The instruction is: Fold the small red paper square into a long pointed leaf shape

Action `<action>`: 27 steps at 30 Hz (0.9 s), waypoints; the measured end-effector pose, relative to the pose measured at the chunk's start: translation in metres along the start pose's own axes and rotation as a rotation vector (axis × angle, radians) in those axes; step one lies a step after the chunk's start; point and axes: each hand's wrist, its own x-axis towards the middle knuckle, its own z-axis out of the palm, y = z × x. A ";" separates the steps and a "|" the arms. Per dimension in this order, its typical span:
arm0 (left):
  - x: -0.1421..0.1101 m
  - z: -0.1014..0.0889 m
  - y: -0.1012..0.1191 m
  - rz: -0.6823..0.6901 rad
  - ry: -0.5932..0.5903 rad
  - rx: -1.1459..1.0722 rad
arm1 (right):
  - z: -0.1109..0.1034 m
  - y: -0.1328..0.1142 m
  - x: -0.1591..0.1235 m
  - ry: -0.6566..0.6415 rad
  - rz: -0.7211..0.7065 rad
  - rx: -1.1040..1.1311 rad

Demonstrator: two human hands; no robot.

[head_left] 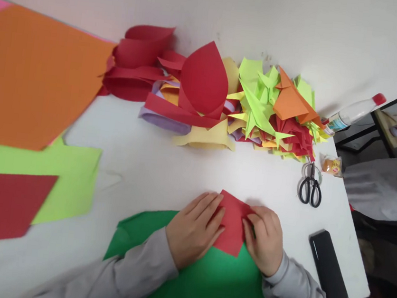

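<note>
The left hand (193, 227) holds red paper (232, 227); the right hand (266, 238) beside it pinches one edge. It looks like folding; next needs neat edges.

Left sleeve (134, 275): long, light grey, creased along the forearm
Right sleeve (306, 293): matching grey, gathered in soft folds
Right cuff (275, 271): plain grey, close around the wrist
Left hand (190, 234): bare
Right hand (267, 245): bare
</note>
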 end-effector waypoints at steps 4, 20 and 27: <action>-0.001 0.000 0.000 -0.006 -0.022 -0.003 | 0.001 0.001 0.003 -0.023 -0.165 0.149; -0.009 0.007 -0.001 -0.066 -0.036 -0.140 | -0.011 0.021 0.001 0.116 0.284 0.242; -0.009 0.007 -0.002 -0.071 -0.045 -0.154 | -0.013 0.009 -0.004 0.019 0.173 0.092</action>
